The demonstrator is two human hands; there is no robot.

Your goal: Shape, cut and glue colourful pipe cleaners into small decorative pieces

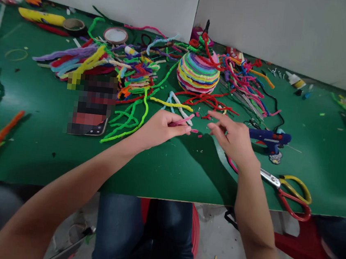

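Note:
My left hand (169, 125) is closed on a folded pink pipe cleaner (182, 121), whose ends stick out past the thumb and forefinger. To its right, my right hand (233, 136) hovers over the green table with forefinger and thumb apart and nothing between them. Small pink and red snippets (200, 136) lie between the two hands. Behind them sits a ball wrapped in rainbow pipe cleaners (198, 72), with red and green curls on top. A yellow pipe cleaner (171, 104) and loose red pipe cleaners (201, 98) lie just in front of the ball.
Right of my right hand are a blue glue gun (268, 136) and scissors (278, 185) with yellow and red handles. A phone (94, 128), partly pixelated, lies at left near green pipe cleaners (127, 120). Heaps of coloured pipe cleaners (75, 59) and a tape roll (74, 25) are farther back.

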